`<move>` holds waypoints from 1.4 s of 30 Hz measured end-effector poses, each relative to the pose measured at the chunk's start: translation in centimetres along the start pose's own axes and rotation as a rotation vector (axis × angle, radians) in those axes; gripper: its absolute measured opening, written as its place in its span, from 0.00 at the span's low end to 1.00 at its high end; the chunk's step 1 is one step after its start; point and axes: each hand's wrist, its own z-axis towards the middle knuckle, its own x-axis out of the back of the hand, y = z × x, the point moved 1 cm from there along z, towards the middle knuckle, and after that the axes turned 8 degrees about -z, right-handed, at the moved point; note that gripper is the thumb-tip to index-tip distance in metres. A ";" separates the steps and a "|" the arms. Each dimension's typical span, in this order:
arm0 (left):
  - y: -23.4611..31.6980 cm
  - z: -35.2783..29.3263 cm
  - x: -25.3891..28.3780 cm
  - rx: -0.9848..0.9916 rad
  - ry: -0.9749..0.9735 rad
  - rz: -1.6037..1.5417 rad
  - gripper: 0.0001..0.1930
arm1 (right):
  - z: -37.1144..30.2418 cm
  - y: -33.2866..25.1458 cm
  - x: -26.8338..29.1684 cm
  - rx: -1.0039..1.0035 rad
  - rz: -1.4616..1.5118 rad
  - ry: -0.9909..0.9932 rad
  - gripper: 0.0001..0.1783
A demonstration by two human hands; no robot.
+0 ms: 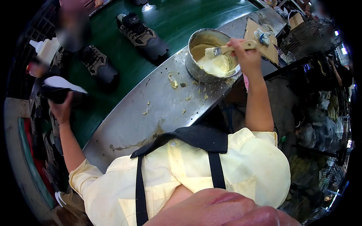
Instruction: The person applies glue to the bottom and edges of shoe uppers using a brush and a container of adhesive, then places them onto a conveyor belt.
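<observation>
Fingers grip on both hands: on the metal counter stands a pot of cream paste at one o'clock; toward nine, the left hand holds a dark, white-soled shoe; over the pot, the right hand holds a brush.

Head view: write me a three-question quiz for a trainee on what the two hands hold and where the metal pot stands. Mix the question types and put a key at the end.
1. Multiple choice: what does the right hand hold?
A) a hammer
B) a brush
C) a pair of scissors

2. True or false: the metal pot stands on the metal ledge, beside the green surface.

3. Fill in the missing colour: the left hand holds a shoe that shows black and ____.

Key: 1. B; 2. True; 3. white
</observation>
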 end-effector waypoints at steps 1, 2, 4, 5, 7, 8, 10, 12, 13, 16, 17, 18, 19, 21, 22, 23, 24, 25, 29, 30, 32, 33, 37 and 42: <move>-0.9 -0.2 1.9 0.200 0.062 -0.182 0.29 | 0.0 -0.3 0.3 0.062 0.051 0.054 0.15; -0.8 -0.6 3.5 0.399 0.127 -0.370 0.29 | -0.2 -0.4 0.7 0.057 0.064 0.075 0.15; 1.8 -3.1 4.4 0.709 0.250 -1.075 0.32 | -0.4 -0.6 1.4 0.052 0.096 0.110 0.15; 6.1 -3.9 3.4 0.715 0.367 -1.086 0.35 | -0.7 -0.7 1.4 0.049 0.117 0.119 0.15; 10.5 -5.4 1.7 0.684 0.514 -1.117 0.35 | -1.0 -0.5 1.5 0.051 0.172 0.136 0.15; 11.3 -5.7 1.1 0.665 0.590 -1.136 0.35 | -1.2 -0.4 1.3 0.044 0.203 0.142 0.15; 10.9 -7.4 -0.3 0.461 0.497 -1.040 0.36 | -1.6 -0.6 0.4 0.031 0.268 0.144 0.16; 15.6 -8.3 -2.9 0.706 0.317 -1.326 0.36 | -1.5 -0.7 0.2 0.039 0.179 0.019 0.16; 15.0 -9.3 -3.5 0.555 0.185 -1.328 0.36 | -1.4 -0.8 0.0 0.021 0.170 -0.069 0.16; 14.1 -11.2 -6.7 0.660 0.006 -1.396 0.29 | -1.2 -1.2 0.2 0.015 0.188 -0.062 0.16; 14.4 -11.9 -7.6 0.639 -0.097 -1.389 0.30 | -1.3 -1.3 0.6 0.026 0.214 0.006 0.16; 16.4 -12.1 -8.2 0.645 -0.211 -1.347 0.32 | -1.3 -1.2 0.6 0.027 0.240 0.065 0.16; 17.9 -12.0 -8.8 0.684 -0.319 -1.393 0.34 | -0.9 -0.8 1.1 0.054 0.306 0.078 0.16; 17.3 -13.2 -11.0 0.543 -0.406 -1.379 0.35 | -1.4 -2.8 1.8 0.018 0.414 0.162 0.15; 20.0 -12.6 -10.7 0.683 -0.458 -1.299 0.36 | -1.9 -4.0 2.0 0.097 0.450 0.163 0.15; 20.1 -12.8 -11.4 0.732 -0.572 -1.389 0.37 | -2.7 -5.8 1.8 0.098 0.486 0.220 0.15; 20.4 -12.7 -11.7 0.685 -0.668 -1.357 0.48 | -3.5 -8.0 1.8 0.157 0.545 0.160 0.15; 20.6 -12.7 -12.0 0.635 -0.685 -1.351 0.49 | -4.2 -9.6 1.2 0.158 0.607 0.141 0.16; 21.5 -12.7 -11.9 0.441 -0.616 -1.344 0.49 | -5.9 -14.2 -1.5 0.231 0.649 -0.040 0.17; 21.7 -12.6 -11.8 0.424 -0.615 -1.324 0.49 | -6.1 -14.8 -2.2 0.235 0.639 -0.058 0.17; 22.1 -12.3 -11.5 0.388 -0.611 -1.292 0.51 | -6.1 -15.6 -3.5 0.251 0.612 -0.095 0.17; 22.1 -12.2 -11.3 0.364 -0.616 -1.265 0.50 | -5.9 -15.3 -3.9 0.288 0.591 -0.139 0.16; 22.2 -12.1 -10.8 0.363 -0.654 -1.194 0.57 | -8.3 -13.6 -4.0 0.361 0.487 -0.344 0.14; 22.3 -12.2 -11.2 0.293 -0.636 -1.276 0.54 | -8.8 -14.3 -3.8 0.413 0.587 -0.303 0.12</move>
